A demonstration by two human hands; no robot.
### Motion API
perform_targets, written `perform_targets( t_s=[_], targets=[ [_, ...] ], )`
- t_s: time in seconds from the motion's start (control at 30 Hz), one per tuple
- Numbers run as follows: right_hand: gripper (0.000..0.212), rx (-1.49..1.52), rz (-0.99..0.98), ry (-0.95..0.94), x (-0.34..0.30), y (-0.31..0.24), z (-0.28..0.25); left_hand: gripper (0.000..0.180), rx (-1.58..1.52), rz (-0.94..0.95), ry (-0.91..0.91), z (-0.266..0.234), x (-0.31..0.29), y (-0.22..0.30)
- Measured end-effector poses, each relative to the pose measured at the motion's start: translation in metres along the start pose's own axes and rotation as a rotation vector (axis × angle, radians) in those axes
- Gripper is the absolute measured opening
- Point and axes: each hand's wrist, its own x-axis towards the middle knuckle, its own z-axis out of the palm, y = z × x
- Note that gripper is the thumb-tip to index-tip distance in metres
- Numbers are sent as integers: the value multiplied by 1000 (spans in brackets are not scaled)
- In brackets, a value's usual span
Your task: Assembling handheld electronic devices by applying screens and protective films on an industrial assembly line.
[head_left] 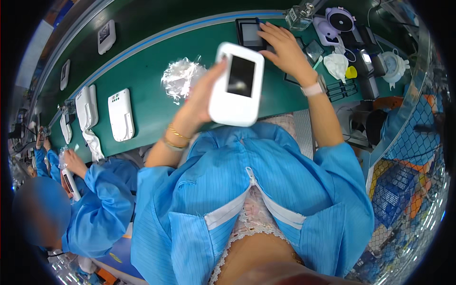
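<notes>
One white device (218, 107) with a dark screen (241, 76) is held up in the left hand (204, 92), gripped along its left edge. From where I stand, crumpled clear plastic (180, 78) lies on the green tabletop (147, 66) just left of that hand. The right hand (287, 52) is open and spread beside a black-framed panel (249, 34); a small yellow object (351, 72) lies to its right.

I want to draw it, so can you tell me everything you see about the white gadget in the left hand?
The gadget is a white slab with rounded corners, seemingly smooth plastic. Its front has a dark rectangular screen with a pale glare near the bottom. It stands nearly upright in the picture, held up before the green table's near edge. The left hand grips its left side. Its back is hidden.
</notes>
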Motion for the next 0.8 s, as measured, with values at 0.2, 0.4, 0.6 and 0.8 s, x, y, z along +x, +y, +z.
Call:
perform_targets(
  t_s=[0.2, 0.4, 0.6, 0.8],
  targets=[
    [42, -69, -40, -190, 13, 10, 16, 44, 238, 236, 236, -10, 31, -63],
    [35, -13, -65, -30, 16, 15, 22, 52, 1022, 496, 389, -1, 26, -60],
    [26, 102, 35, -54, 25, 10, 10, 65, 1215, 626, 359, -18, 19, -66],
    [27, 94, -49, -18, 19, 13, 8, 51, 1478, 688, 300, -7, -1, -50]
  ],
)
